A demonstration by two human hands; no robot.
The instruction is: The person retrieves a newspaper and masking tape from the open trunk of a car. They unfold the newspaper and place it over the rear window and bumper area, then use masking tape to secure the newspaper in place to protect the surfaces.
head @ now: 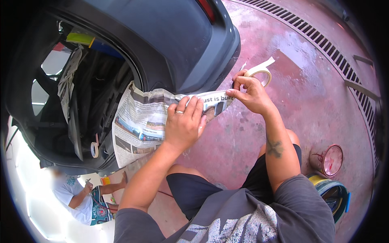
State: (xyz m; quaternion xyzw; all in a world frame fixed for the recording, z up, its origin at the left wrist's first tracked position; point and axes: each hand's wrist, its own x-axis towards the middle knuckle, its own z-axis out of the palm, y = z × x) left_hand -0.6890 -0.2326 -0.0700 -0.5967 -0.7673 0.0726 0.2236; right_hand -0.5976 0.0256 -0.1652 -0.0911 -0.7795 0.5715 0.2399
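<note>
A sheet of printed newspaper (142, 121) hangs along the lower edge of a dark car's rear bumper (194, 57), next to the open luggage area. Flat across the paper's upper part lies my left hand (184, 124), fingers together and pressing it near the bumper edge; a ring is on one finger. At the paper's right end, my right hand (250, 92) pinches the corner between thumb and fingers. A roll of cream masking tape (266, 76) sits at the back of those fingers, a loose strip sticking up from it. The fingers partly hide the roll.
Inside the luggage area are another tape roll (94, 149) and folded newspaper (68, 82). A paint-stained can (326, 160) and a bucket (334, 197) stand at my right. A floor grate (331, 50) curves beyond. At lower left, another person (82, 197) holds a tool with a hose.
</note>
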